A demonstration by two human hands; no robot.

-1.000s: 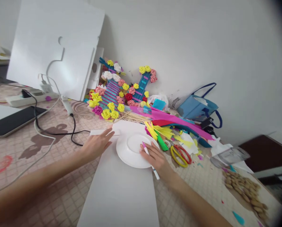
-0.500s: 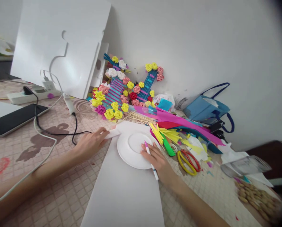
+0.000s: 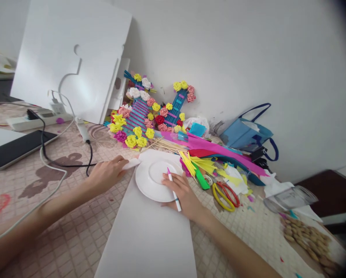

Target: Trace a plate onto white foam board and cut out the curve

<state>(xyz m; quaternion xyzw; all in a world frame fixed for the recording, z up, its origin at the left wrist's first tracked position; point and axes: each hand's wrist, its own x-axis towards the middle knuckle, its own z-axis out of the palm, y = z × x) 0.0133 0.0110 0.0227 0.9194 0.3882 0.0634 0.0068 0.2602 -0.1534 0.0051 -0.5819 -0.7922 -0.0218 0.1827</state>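
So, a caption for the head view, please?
Right hand with pen rests on white plate; left hand touches white paper beside it.

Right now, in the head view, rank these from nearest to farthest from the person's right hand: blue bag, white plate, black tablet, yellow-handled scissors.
1. white plate: touched by the right hand, which grips a pen.
2. yellow-handled scissors: just to the hand's right.
3. blue bag: farther right, against the wall.
4. black tablet: far left.
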